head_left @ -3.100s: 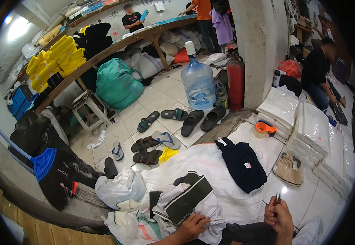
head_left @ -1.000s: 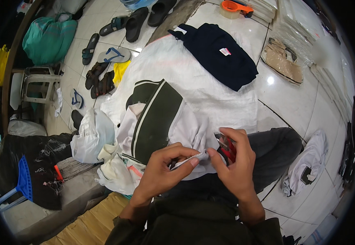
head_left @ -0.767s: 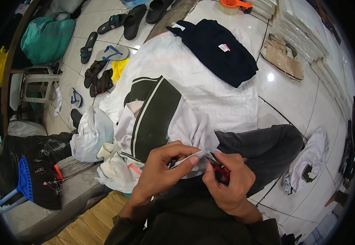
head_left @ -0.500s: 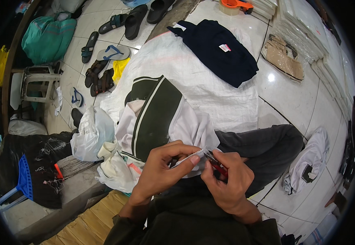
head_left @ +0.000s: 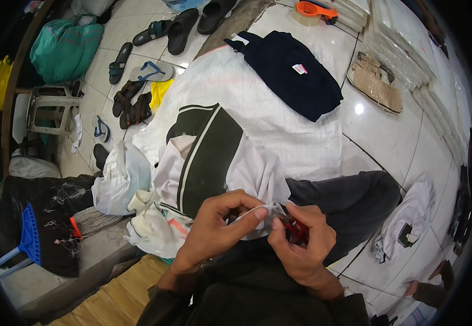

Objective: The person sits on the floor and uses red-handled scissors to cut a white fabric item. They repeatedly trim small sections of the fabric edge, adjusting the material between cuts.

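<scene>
My left hand (head_left: 219,231) pinches the edge of a white garment (head_left: 255,168) with a dark green striped band (head_left: 208,160), which lies rumpled over my lap. My right hand (head_left: 306,247) is closed on small red-handled snips (head_left: 296,229), their metal tips at the pinched edge, close to my left thumb. My grey-trousered leg (head_left: 350,201) is bent to the right. A folded navy garment (head_left: 287,81) with a label lies ahead on a white sack sheet (head_left: 187,81).
Sandals (head_left: 150,71) lie at upper left near a green sack (head_left: 62,49). A white plastic bag (head_left: 119,182) and blue broom head (head_left: 29,233) are at left. Wrapped stacks (head_left: 420,65), a tape dispenser (head_left: 312,12) and another white garment (head_left: 401,220) are at right, with another person's limbs (head_left: 426,293).
Since the oldest frame my view has tipped down and my hands have come together. My right hand has lowered the snips to the edge. Another person's limbs show more at lower right.
</scene>
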The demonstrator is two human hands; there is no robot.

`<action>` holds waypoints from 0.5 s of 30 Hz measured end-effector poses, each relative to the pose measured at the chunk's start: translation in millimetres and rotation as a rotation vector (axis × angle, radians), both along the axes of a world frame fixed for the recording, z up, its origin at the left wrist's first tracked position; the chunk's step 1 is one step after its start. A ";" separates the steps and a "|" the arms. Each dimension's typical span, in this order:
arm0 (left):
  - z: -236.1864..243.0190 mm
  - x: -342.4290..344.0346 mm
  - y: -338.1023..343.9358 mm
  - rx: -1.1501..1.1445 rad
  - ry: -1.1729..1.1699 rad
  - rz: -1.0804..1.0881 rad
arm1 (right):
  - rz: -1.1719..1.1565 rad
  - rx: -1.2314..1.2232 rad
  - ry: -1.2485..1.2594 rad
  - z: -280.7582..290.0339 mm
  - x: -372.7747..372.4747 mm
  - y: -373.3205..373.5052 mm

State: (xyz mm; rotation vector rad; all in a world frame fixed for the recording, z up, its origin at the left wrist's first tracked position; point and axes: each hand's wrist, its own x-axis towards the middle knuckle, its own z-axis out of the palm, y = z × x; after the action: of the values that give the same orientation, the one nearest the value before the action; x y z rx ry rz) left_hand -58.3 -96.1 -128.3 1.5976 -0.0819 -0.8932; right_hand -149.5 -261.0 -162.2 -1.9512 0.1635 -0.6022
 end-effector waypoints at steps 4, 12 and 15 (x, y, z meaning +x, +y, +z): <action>1.9 -1.2 -6.7 -0.040 0.015 0.011 | -0.032 0.141 0.033 0.1 -0.4 -3.1; -5.7 -4.4 -11.5 0.019 -0.247 0.002 | 0.097 0.170 0.332 15.5 -0.2 -30.6; -4.2 -6.5 -11.7 0.050 -0.228 -0.005 | 0.122 0.055 0.257 18.9 2.8 -37.0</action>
State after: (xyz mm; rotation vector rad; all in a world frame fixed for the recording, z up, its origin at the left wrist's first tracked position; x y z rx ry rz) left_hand -64.8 -107.9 -132.5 1.7418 -0.2255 -0.7188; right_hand -146.8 -298.0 -143.4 -1.9642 0.2170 -0.2632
